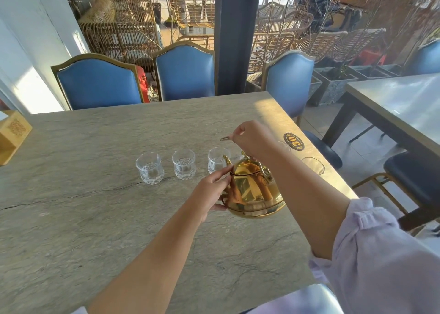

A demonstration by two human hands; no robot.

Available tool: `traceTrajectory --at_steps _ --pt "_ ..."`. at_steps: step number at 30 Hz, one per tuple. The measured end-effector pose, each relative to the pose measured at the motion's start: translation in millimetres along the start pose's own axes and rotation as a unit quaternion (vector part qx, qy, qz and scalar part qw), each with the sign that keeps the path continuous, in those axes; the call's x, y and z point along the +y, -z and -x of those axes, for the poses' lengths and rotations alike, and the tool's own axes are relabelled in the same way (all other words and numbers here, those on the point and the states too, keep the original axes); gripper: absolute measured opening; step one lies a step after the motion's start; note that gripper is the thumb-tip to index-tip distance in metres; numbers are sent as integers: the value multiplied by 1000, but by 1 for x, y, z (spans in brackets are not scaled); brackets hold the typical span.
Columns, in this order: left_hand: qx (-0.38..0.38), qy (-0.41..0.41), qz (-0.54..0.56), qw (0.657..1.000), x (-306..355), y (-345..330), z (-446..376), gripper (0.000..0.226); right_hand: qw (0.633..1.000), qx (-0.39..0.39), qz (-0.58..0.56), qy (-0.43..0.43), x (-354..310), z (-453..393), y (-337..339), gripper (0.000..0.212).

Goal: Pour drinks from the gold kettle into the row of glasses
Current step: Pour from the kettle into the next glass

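Centrally, I steady the gold kettle (253, 190), left hand (210, 192) cupping its side, right hand (253, 139) clenching its handle; spout points toward the glass (216, 159) just beyond.

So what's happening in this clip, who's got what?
A person holds the gold kettle above a stone-look table. The right hand grips the handle at the top, and the left hand steadies the kettle's side. The spout points at the row of glasses. Three glasses show clearly to the left; at least one more sits behind the right arm. No stream is visible, and how full the glasses are cannot be told.
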State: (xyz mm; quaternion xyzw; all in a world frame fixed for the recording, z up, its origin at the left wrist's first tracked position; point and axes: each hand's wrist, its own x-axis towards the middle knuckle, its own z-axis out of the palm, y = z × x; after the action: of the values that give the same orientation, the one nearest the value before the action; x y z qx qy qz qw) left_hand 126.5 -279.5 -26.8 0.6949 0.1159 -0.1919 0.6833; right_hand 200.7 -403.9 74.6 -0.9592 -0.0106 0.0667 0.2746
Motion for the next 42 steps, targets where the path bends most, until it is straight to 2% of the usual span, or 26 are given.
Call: traceTrajectory --at_steps 4,10,17,22,29,42 --pt "7 -13 -36 999 -2 -1 1 34 997 43 -66 17 15 11 -7 23" --pt "15 -46 -121 992 -7 -6 0 38 987 53 -152 3 41 26 -13 23" --pt "-6 -53 -158 986 -6 -17 -4 39 969 93 -226 -24 67 39 -13 26" --pt "-54 -64 -158 984 2 -28 -10 40 949 122 -279 -82 79 45 -1 31" --pt "-92 -64 -139 984 8 -48 -15 43 965 131 -214 -73 86 40 18 27" --pt "-97 -19 -83 992 15 -63 -32 41 992 73 -54 -87 76 0 37 27"
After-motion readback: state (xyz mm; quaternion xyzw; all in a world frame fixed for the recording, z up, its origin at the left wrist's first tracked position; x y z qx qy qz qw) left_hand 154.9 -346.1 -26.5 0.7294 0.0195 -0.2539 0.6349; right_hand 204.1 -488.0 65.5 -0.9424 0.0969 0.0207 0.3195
